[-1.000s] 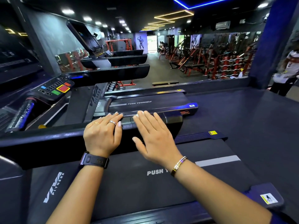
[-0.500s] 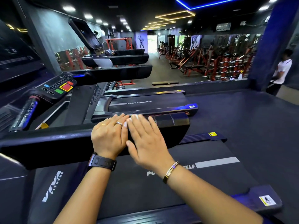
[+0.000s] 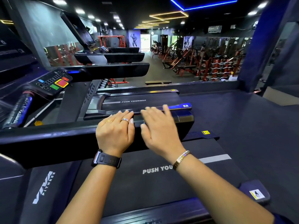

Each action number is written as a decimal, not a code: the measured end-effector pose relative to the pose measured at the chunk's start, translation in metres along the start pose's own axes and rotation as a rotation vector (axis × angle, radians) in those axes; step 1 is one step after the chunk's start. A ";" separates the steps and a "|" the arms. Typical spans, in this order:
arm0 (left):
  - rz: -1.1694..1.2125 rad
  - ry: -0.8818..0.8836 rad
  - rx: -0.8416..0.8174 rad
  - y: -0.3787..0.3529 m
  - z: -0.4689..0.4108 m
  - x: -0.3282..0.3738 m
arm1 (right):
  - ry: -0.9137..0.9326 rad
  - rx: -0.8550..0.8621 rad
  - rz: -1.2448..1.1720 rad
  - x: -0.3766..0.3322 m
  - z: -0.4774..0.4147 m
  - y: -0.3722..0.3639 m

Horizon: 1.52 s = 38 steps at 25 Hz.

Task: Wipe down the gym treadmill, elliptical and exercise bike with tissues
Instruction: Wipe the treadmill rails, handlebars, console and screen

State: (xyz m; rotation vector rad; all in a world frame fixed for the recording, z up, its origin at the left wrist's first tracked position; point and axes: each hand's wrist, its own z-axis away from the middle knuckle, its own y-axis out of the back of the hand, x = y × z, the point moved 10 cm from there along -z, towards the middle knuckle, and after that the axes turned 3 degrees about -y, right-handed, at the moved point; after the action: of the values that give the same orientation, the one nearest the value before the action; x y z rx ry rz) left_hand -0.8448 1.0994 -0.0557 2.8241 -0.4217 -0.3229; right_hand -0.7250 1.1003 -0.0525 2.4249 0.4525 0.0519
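Spreading left hand (image 3: 115, 133) and right hand (image 3: 159, 131) flat over the treadmill handrail (image 3: 48, 139), near its free end, holding nothing — no tissue seen. Probably risking smeared dirt from bare palms, or a slip off that end.

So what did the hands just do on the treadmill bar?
The right hand slid left until it touched the left hand. Then it moved off to the right again along the treadmill handrail, and it is blurred now. Neither hand took hold of anything or let anything go. The left hand stayed flat on the rail. The person in white at the far right is out of view now.
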 end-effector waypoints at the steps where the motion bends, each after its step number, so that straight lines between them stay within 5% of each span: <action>1: -0.009 -0.007 0.006 0.000 0.000 0.000 | 0.057 -0.031 -0.015 -0.012 -0.002 -0.004; 4: -0.019 -0.001 0.008 0.000 0.002 0.002 | 0.120 -0.047 0.022 -0.011 -0.004 -0.003; 9: 0.074 0.078 -0.003 -0.001 0.000 -0.005 | -0.029 0.077 0.087 0.066 0.011 0.016; 17: -0.015 0.208 -0.063 -0.009 -0.004 0.009 | 0.101 0.264 -0.189 0.097 0.035 0.021; 24: -0.082 0.290 -0.071 -0.024 -0.019 0.059 | 0.112 0.096 -0.514 0.107 0.052 0.009; 31: -0.082 0.342 -0.012 -0.019 -0.015 0.066 | -0.312 -0.090 -1.296 0.113 0.069 -0.020; 38: -0.107 0.397 -0.056 -0.016 -0.017 0.067 | -0.736 -0.738 -1.630 0.078 0.126 -0.082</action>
State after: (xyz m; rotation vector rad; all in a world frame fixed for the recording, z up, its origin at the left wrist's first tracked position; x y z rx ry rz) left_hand -0.7735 1.0974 -0.0562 2.7659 -0.1722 0.2029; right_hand -0.6582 1.1097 -0.2077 0.7318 1.4969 -1.0770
